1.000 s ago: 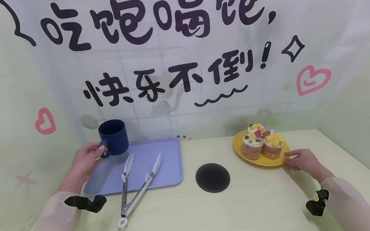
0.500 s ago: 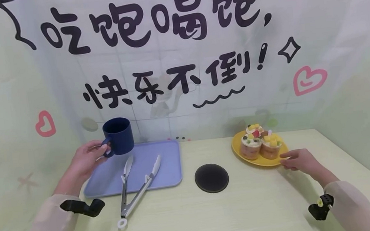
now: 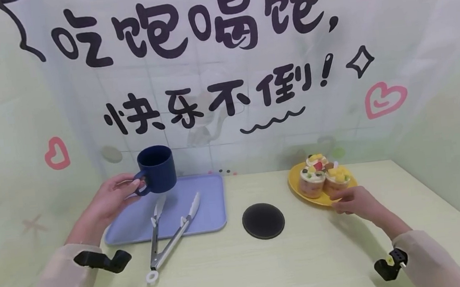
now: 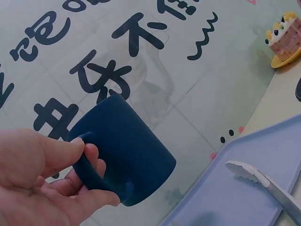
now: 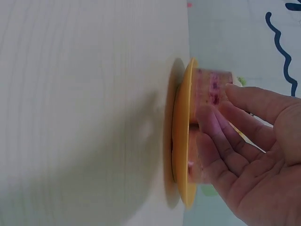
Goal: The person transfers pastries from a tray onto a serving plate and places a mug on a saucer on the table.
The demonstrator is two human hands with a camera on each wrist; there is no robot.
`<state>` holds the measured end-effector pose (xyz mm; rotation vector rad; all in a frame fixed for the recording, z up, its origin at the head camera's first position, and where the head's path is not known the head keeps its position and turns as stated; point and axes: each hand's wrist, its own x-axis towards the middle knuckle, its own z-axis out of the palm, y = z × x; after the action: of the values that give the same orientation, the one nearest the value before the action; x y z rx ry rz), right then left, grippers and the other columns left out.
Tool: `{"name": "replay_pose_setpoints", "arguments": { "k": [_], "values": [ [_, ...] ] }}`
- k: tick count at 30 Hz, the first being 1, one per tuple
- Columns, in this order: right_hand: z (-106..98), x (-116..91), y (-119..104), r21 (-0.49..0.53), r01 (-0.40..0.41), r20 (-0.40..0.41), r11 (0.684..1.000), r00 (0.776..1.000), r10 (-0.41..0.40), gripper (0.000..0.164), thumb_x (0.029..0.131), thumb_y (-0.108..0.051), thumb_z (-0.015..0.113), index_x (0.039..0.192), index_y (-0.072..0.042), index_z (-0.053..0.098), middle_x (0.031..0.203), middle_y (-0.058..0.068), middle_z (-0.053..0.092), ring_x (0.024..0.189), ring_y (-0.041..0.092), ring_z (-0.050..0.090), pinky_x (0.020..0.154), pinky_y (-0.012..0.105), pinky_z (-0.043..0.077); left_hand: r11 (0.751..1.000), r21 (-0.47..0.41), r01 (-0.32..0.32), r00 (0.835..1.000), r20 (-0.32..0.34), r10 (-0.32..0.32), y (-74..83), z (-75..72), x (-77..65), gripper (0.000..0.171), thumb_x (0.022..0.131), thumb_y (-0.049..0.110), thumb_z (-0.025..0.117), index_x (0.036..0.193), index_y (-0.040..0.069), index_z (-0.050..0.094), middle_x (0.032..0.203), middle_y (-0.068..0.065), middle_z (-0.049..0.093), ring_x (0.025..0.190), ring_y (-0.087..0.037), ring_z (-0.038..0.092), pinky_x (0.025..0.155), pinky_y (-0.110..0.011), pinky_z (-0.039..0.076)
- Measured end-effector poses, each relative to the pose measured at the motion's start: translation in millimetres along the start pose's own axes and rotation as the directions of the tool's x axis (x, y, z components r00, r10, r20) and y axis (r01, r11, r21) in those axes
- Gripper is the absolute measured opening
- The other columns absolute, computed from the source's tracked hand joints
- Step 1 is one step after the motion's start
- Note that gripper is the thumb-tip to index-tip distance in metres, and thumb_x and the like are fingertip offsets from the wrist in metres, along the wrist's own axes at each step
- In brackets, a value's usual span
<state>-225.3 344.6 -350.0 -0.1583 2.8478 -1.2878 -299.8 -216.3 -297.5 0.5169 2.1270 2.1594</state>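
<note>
My left hand (image 3: 112, 197) holds a dark blue mug (image 3: 158, 171) by its handle, upright and raised over the left part of a lavender tray (image 3: 211, 212). In the left wrist view the thumb and fingers (image 4: 70, 181) pinch the mug handle (image 4: 91, 172). My right hand (image 3: 358, 204) hovers at the front of a yellow plate (image 3: 294, 180) with several dessert cups (image 3: 312, 185) topped with cream and fruit. Its fingers (image 5: 225, 141) are loosely bent and overlap the cups in the right wrist view, gripping nothing.
Metal tongs (image 3: 173, 245) with white tips lie spread, partly on the tray, their ringed end on the table (image 3: 226, 273). Between tray and plate lies a round black coaster (image 3: 264, 221). A printed wall sheet (image 3: 231, 157) rises behind the table.
The mug has moved to the right in my left hand, farther over the tray. My right hand has shifted left along the plate's front, closer to the cups.
</note>
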Motion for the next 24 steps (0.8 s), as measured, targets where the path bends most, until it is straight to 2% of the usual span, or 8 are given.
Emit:
{"name": "replay_pose_setpoints", "arguments": {
  "k": [7,15,20,24],
  "values": [
    [20,8,-14,0.037,0.047,0.042,0.998,0.998,-0.049,0.031,0.085,-0.01,0.065,0.105,0.013,0.06,0.083,0.015,0.066,0.072,0.022,0.063,0.066,0.035,0.053,1.0,-0.006,-0.021,0.998,0.058,0.021,5.4,14.9,-1.1,0.01,0.093,0.007,0.053,0.095,0.012,0.061,0.09,0.004,0.066,0.087,-0.007,0.06,0.076,-0.023,0.05],
    [43,20,-27,0.041,0.069,0.092,0.997,0.993,-0.073,0.031,0.085,-0.012,0.066,0.106,0.009,0.062,0.082,0.007,0.065,0.073,0.02,0.063,0.067,0.032,0.053,0.999,0.002,-0.035,0.998,0.056,0.035,8.4,34.8,-2.7,0.011,0.093,0.005,0.052,0.093,0.012,0.06,0.088,0.005,0.066,0.087,-0.007,0.06,0.077,-0.025,0.05],
    [55,27,-31,0.096,0.15,0.168,0.984,0.972,-0.165,0.028,0.084,-0.008,0.066,0.103,0.012,0.062,0.084,0.011,0.065,0.073,0.019,0.062,0.066,0.027,0.052,0.999,-0.003,-0.047,0.998,0.05,0.048,9.7,46.8,-4.6,0.012,0.093,0.006,0.052,0.093,0.013,0.062,0.089,0.004,0.065,0.09,-0.011,0.059,0.079,-0.026,0.05],
    [63,33,-33,0.073,0.2,0.204,0.977,0.956,-0.211,0.024,0.082,-0.006,0.067,0.099,0.01,0.064,0.084,0.01,0.066,0.07,0.014,0.057,0.062,0.023,0.049,0.998,0.033,-0.046,0.998,0.05,0.044,11.3,56.4,-7.2,0.012,0.093,0.008,0.052,0.094,0.014,0.062,0.09,0.004,0.064,0.091,-0.013,0.058,0.079,-0.026,0.05]
  ]
}}
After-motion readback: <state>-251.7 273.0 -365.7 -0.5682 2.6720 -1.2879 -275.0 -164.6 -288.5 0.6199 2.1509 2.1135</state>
